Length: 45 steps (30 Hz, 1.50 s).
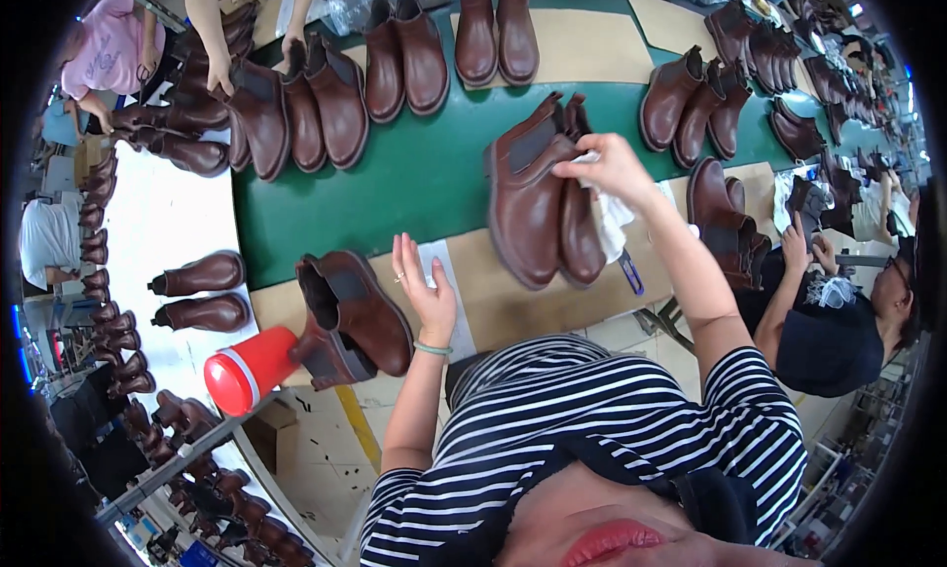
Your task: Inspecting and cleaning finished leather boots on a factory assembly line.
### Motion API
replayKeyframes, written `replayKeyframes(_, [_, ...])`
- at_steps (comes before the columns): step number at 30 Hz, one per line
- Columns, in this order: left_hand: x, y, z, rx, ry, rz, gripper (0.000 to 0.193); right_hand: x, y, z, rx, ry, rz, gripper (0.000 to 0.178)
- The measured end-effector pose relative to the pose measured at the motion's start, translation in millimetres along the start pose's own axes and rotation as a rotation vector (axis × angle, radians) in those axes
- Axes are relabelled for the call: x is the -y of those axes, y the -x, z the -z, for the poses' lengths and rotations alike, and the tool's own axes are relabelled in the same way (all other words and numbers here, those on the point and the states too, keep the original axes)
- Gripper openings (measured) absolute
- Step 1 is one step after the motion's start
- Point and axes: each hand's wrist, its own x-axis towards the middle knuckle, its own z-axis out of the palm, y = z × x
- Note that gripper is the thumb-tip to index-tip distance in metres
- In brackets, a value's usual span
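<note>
A pair of brown ankle boots [530,207] with dark elastic side panels stands upright in front of me, at the edge of the green table. My right hand [614,170] is closed on a white cloth [612,228], its fingertips at the upper part of these boots. To their left, my left hand [426,293] is raised with its fingers stretched out, holding nothing. Another brown pair [370,315] lies just left of that hand, at the table's near edge. A small blue-purple tool [631,274] lies below the cloth; its kind is unclear.
Beside the left pair is a red tumbler [237,378] with a white band. Several more boots [406,54] line the far side of the green table [335,207]. Another person's hands [219,72] touch boots at the far left. A co-worker [829,320] sits at the right.
</note>
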Motion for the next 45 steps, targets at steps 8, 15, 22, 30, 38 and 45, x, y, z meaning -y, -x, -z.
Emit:
replayKeyframes(8, [-31,-156,-116,0.156,-0.183,-0.272,0.036,-54,-122,89,-0.299,0.472,0.053,0.045])
replayKeyframes(15, [-35,-332,-260,0.372,-0.455,-0.386,0.063,-87,-156,94,-0.354,0.495,-0.178,0.053])
replayKeyframes(22, [-41,-403,-326,0.455,-0.870,-0.229,0.057,-53,-97,74,-0.503,0.336,0.016,0.040])
replayKeyframes(30, [-58,-365,-248,0.464,-0.716,-0.370,0.029,-108,32,32,-0.356,-0.404,-0.078,0.013])
replayKeyframes(38, [-114,-188,-108,0.434,-0.611,-0.385,0.031,-168,138,81,-0.874,-0.362,-0.228,0.018])
replayKeyframes(45, [-97,-29,-45,0.473,-0.675,-0.242,0.030,-260,135,60,-0.618,-0.783,-0.203,0.015])
